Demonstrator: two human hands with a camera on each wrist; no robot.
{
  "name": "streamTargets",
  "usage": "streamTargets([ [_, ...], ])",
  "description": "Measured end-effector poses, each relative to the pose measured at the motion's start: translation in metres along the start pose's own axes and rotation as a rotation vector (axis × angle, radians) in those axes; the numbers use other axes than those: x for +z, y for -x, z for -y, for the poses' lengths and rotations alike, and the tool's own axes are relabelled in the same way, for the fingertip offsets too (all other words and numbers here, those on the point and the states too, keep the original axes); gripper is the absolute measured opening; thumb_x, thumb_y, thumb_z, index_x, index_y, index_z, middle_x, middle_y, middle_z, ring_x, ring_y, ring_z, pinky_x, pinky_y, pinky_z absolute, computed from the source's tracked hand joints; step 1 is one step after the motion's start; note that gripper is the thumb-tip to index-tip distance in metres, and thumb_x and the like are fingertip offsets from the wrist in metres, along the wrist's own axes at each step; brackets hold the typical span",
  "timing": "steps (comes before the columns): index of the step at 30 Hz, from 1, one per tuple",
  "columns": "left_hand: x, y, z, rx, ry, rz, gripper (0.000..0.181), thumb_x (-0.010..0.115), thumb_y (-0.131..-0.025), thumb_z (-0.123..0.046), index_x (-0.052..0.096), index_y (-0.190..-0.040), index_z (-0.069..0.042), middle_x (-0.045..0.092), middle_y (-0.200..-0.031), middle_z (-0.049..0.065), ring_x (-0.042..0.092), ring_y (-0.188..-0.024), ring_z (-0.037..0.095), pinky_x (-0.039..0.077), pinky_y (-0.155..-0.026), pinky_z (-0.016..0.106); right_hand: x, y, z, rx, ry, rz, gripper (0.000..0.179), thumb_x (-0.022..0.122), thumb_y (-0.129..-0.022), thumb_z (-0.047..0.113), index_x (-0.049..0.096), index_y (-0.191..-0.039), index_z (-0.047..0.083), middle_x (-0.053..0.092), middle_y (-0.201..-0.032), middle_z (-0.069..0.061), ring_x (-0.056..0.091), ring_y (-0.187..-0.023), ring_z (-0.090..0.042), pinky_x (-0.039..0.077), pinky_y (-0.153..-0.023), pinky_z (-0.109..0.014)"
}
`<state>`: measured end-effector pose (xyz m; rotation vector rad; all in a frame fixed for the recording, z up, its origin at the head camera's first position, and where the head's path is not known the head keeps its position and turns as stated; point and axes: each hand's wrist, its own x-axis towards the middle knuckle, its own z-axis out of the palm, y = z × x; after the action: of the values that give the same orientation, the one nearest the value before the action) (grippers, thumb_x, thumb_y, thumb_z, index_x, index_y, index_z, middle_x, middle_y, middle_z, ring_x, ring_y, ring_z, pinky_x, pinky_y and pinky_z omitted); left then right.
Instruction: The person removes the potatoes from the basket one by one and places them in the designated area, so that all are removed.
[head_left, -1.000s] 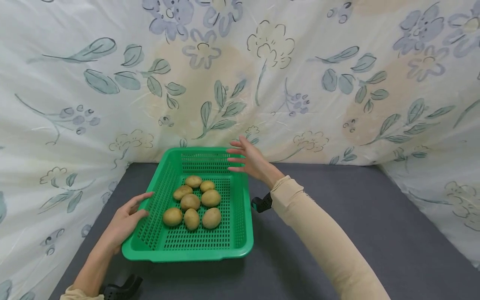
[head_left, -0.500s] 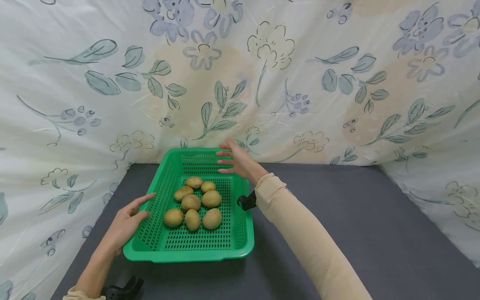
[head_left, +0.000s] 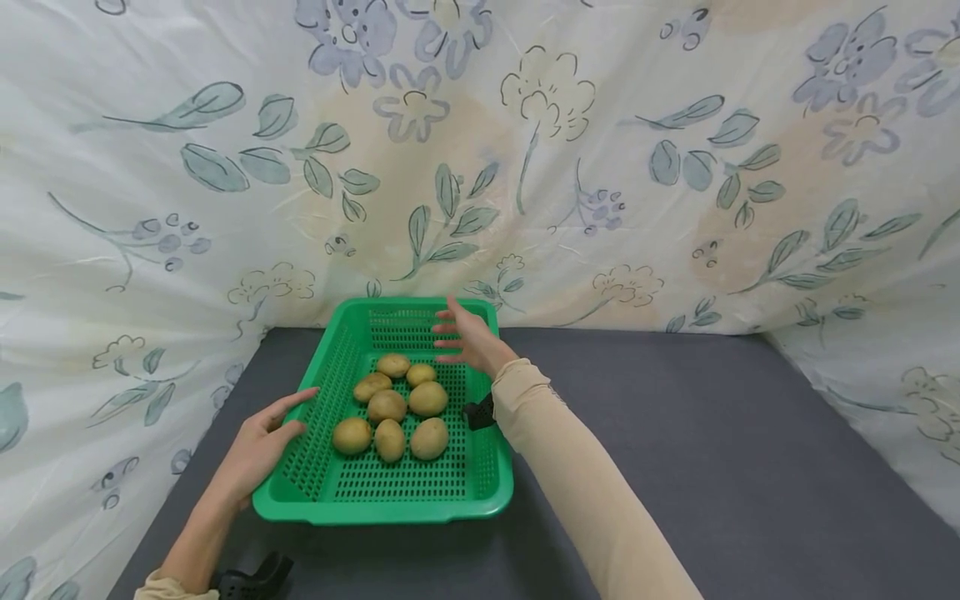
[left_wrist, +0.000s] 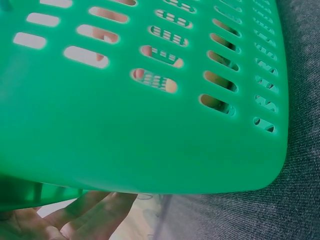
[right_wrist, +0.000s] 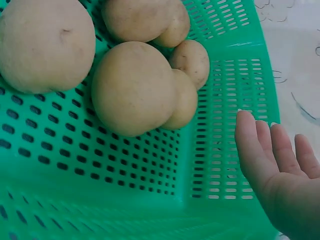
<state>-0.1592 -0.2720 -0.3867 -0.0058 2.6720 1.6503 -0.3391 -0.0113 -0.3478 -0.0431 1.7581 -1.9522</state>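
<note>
Spreading its fingers wide and empty, the right hand (head_left: 474, 340) hovers over one green basket (head_left: 390, 512), between one and two o'clock. At nine o'clock the left hand (head_left: 257, 446) touches the rim, thumb and forefinger loosely extended. Eight potatoes (head_left: 387, 407) lie clustered around the basket's middle; the basket sits toward nine o'clock on the counter (head_left: 645, 442).

Left of the right hand (head_left: 472, 337) and nearer the body, 8 tan, rounded potatoes (head_left: 387, 407) block the middle of the green, rectangular, slotted plastic basket (head_left: 382, 512); a strip along its near wall gives passage. The left hand (head_left: 255, 446) occupies the left rim. Right of the right hand, dark grey woven cloth (head_left: 675, 433) offers wide room; beyond both hands, a white, floral-printed sheet (head_left: 555, 242) bars the way.
</note>
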Motion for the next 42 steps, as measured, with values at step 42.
streamTargets([
  [42,0.003,-0.001,0.002,0.032,-0.012,-0.029,0.047,0.041,-0.101,-0.013,0.037,-0.148,-0.009,0.02,-0.152,0.026,0.029,-0.13,0.048,0.039,-0.089,0.053,0.025,-0.014,-0.024,0.001,0.158,-0.086,0.06,0.03,-0.103,0.047,0.042,-0.143,0.006,0.043,-0.14,-0.019,0.036,-0.129,-0.039,0.031,-0.103,-0.047],
])
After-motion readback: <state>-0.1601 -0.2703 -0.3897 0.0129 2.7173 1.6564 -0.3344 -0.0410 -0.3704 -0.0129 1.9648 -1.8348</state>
